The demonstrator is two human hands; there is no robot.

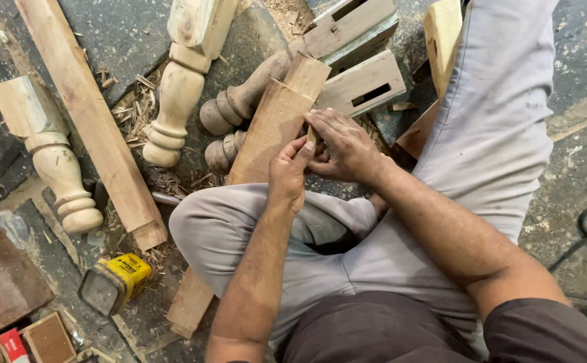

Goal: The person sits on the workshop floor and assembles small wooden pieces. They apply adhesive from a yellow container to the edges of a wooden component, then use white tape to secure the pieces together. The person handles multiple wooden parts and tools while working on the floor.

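A long brown wooden plank (270, 128) lies slanted across my lap and runs down under my left leg to the floor. My left hand (288, 171) rests on the plank's right edge, thumb up. My right hand (344, 148) is closed around a small thin tool or pencil, mostly hidden, its tip touching the plank's edge near the left thumb. I sit cross-legged in grey trousers (347, 235) on the floor.
Turned wooden legs lie around: a pale one (179, 87) ahead, another (54, 158) at left, darker ones (236, 107) beside the plank. A long board (91, 114) lies at left, slotted blocks (364, 84) ahead, a yellow can (115, 282) near my knee, shavings on the floor.
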